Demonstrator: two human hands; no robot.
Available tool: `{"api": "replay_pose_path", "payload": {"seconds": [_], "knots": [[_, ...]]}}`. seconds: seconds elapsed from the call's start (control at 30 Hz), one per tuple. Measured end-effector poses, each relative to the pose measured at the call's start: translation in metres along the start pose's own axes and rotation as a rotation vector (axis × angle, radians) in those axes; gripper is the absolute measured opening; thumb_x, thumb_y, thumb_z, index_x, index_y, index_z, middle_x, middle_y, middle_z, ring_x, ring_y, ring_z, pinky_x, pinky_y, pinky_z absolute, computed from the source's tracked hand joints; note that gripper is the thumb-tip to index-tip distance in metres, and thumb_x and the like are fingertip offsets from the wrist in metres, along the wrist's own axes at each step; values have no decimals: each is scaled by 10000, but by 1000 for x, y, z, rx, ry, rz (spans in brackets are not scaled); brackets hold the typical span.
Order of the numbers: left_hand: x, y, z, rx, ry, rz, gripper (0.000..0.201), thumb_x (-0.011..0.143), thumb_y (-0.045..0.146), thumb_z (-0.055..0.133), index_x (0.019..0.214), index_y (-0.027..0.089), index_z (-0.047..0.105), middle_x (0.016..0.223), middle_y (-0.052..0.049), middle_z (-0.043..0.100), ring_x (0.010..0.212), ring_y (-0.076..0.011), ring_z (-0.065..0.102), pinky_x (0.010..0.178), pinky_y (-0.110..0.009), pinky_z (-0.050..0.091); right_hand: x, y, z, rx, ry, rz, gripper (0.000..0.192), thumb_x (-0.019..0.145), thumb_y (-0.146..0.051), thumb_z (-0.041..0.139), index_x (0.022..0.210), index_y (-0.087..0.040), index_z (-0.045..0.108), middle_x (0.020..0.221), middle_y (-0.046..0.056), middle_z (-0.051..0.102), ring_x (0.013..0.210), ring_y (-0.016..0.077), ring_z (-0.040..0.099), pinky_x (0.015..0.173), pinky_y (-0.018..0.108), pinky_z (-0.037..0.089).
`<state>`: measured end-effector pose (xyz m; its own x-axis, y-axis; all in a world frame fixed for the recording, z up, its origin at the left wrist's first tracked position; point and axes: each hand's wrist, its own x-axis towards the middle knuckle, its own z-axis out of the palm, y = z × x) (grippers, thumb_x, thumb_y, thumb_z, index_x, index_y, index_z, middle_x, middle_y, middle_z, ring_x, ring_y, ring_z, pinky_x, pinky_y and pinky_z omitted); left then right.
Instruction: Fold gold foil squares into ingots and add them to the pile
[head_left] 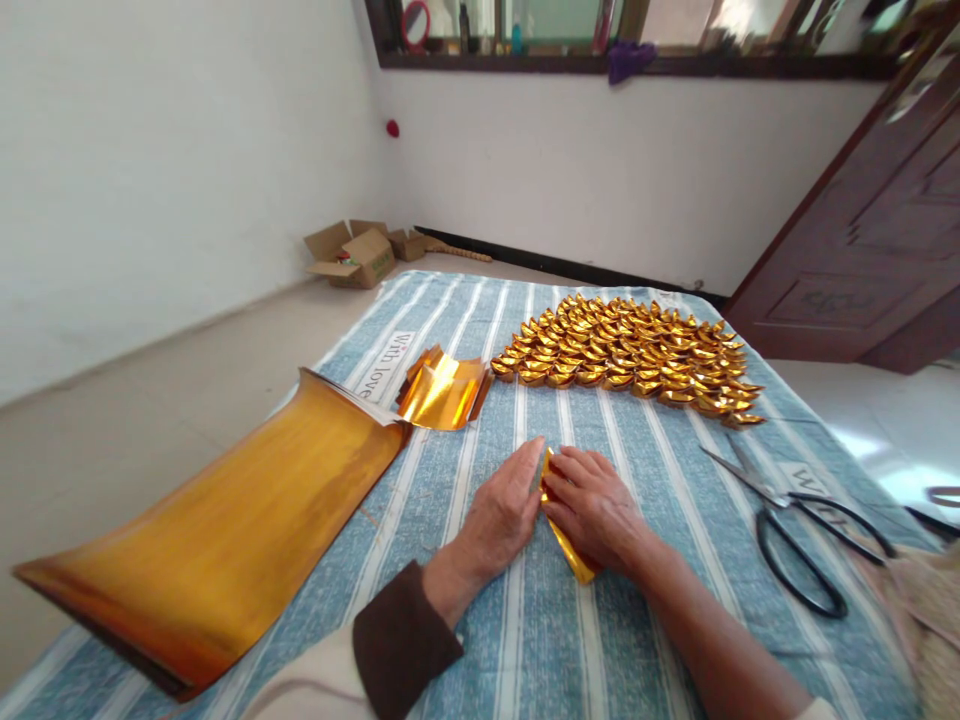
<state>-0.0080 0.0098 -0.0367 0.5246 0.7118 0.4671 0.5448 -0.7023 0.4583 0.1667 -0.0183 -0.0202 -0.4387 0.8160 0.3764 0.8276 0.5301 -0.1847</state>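
Note:
A narrow folded piece of gold foil paper (568,548) lies on the striped cloth in front of me, between my hands. My right hand (596,505) is over it, its bent fingers holding it down against the cloth and covering much of it. My left hand (504,510) is closed along the paper's left edge, with its fingers together; its fingertips are partly hidden. Beyond them is a small stack of cut gold foil sheets (444,390). At the back right stand many folded gold foil ingots (622,350) in packed rows.
A large stack of gold foil sheets (225,510) hangs slightly over the left edge of the table's blue striped cloth (480,590). Black-handled scissors (780,497) lie open at the right. Cardboard boxes (367,258) sit on the floor by the wall; a brown door (847,230) stands at the right.

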Motion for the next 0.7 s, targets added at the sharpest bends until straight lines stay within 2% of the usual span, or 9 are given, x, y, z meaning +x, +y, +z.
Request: {"api": "replay_pose_path", "payload": {"seconds": [0.13, 0.2, 0.3, 0.4, 0.5, 0.6, 0.7], "knots": [[0, 7, -8, 27, -1, 49, 458, 886, 101, 435, 1342, 144, 453, 1298, -159, 589, 1226, -253, 550, 1008, -443, 496, -2, 5, 2, -155, 46, 198, 157, 919, -327, 549, 873, -205, 636, 941, 92, 656, 981, 259, 556, 862, 415, 396], [1, 12, -14, -11, -49, 92, 369, 884, 108, 454, 1239, 151, 545, 1215, -140, 639, 1154, -241, 594, 979, -426, 516, -2, 6, 2, -239, 64, 301, 201, 917, -355, 548, 801, -209, 623, 833, 84, 637, 869, 247, 557, 798, 403, 388], [2, 23, -21, -71, -159, 143, 273, 852, 133, 537, 1112, 159, 615, 1161, -118, 666, 1130, -238, 598, 992, -426, 494, -2, 6, 1, -322, 82, 390, 234, 916, -351, 535, 757, -202, 620, 793, 96, 620, 813, 251, 541, 763, 414, 371], [4, 33, -25, -94, -298, 216, 288, 823, 241, 634, 1105, 181, 627, 1204, -101, 652, 1212, -265, 539, 1033, -465, 440, -1, 6, -1, -333, 98, 406, 234, 917, -315, 515, 743, -197, 619, 820, 109, 613, 839, 263, 528, 760, 417, 367], [3, 39, -24, -55, -387, 258, 349, 825, 329, 656, 1142, 187, 618, 1254, -115, 622, 1250, -296, 501, 1031, -504, 413, -1, 10, -2, -275, 69, 353, 228, 928, -262, 486, 755, -196, 620, 860, 100, 622, 891, 258, 529, 833, 425, 363], [1, 39, -19, 1, -392, 252, 310, 850, 334, 635, 1119, 180, 625, 1248, -125, 625, 1235, -308, 512, 1023, -525, 403, -3, 15, -3, -226, 41, 333, 238, 943, -244, 471, 765, -203, 625, 823, 73, 637, 866, 235, 544, 933, 445, 323], [-1, 34, -15, 44, -368, 230, 261, 867, 303, 614, 1096, 181, 629, 1228, -116, 642, 1214, -312, 528, 1011, -546, 401, -5, 20, -4, -215, 39, 327, 235, 950, -251, 471, 795, -206, 641, 827, 70, 652, 869, 231, 553, 966, 446, 297]]}}
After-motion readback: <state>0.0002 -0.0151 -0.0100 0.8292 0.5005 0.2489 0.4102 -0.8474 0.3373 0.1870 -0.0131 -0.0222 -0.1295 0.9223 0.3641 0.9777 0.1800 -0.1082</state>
